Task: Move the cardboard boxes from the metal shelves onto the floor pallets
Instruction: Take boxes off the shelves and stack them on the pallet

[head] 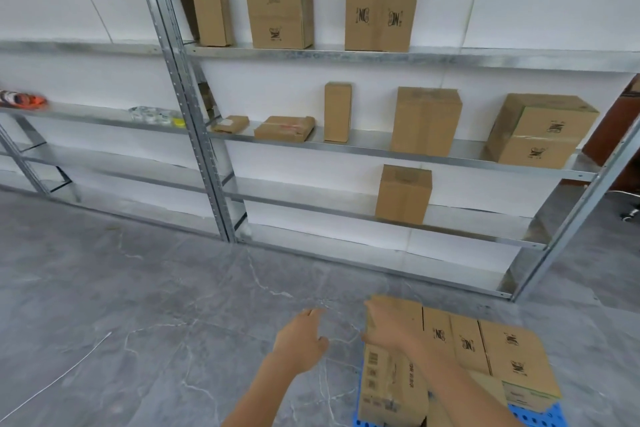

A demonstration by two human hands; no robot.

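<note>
Grey concrete floor [138, 305] fronts metal shelves [346, 55] holding boxes [278, 14]. Right grip [388, 326] clasps a box [394, 388] upright on the blue pallet [540, 418], apparently snugging it against neighbours [512, 350] to save room; left grip [301, 336] hangs released, unneeded.

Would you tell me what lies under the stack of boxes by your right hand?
A blue pallet shows beneath the boxes. Only its edges are visible; the boxes and forearm cover the rest.
</note>
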